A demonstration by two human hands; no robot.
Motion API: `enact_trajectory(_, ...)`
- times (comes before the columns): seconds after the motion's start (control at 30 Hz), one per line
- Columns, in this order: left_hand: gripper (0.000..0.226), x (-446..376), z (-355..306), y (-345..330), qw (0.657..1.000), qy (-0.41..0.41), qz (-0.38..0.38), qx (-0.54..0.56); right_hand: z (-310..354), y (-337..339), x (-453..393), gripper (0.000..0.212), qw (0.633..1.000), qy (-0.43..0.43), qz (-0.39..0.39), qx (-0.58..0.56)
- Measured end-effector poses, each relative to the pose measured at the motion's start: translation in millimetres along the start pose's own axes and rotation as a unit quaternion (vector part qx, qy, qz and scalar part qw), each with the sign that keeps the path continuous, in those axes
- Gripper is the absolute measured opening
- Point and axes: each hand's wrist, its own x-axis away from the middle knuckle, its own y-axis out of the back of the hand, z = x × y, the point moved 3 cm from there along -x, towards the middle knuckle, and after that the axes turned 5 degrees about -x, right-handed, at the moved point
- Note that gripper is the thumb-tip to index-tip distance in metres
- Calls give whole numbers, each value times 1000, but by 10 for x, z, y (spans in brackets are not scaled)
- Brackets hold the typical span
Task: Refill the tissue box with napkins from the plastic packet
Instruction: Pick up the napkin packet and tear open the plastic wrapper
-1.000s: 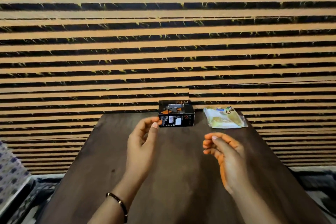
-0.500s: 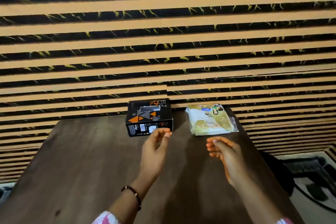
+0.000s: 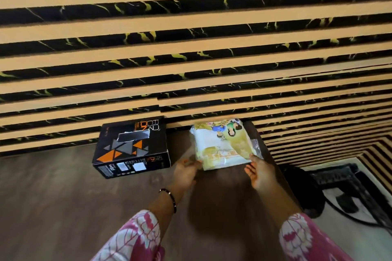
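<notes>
While hands open (image 3: 222,170) | fingertips touch packet (image 3: 220,146) near edge

**Warm, dim light with soft blur**

Warm indoor light falls on the table (image 3: 63,207), where forearm shadows pool dark toward the near edge. The hands beyond them are motion-blurred. Wall slats above the table bow from wide-angle distortion.

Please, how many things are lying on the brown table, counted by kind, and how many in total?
Black tissue box: 1
Plastic packet of napkins: 1
Total on the table: 2
</notes>
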Motion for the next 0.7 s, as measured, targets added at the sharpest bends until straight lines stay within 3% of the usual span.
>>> enact_trajectory(0.2,9,-265,-14,-159,999,22,26,8,37,-71,-250,38,999,-32,-2,1)
enact_trajectory(0.37,9,-264,44,-115,999,-13,-31,-11,-45,50,-235,39,999,-17,35,-22)
enact_trajectory(0.53,13,80,244,50,996,-68,-16,-62,-253,335,125,35,998,-13,55,-40)
enact_trajectory(0.7,4,650,665,390,980,-143,-19,-138,-592,762,717,25,997,-21,61,-44)
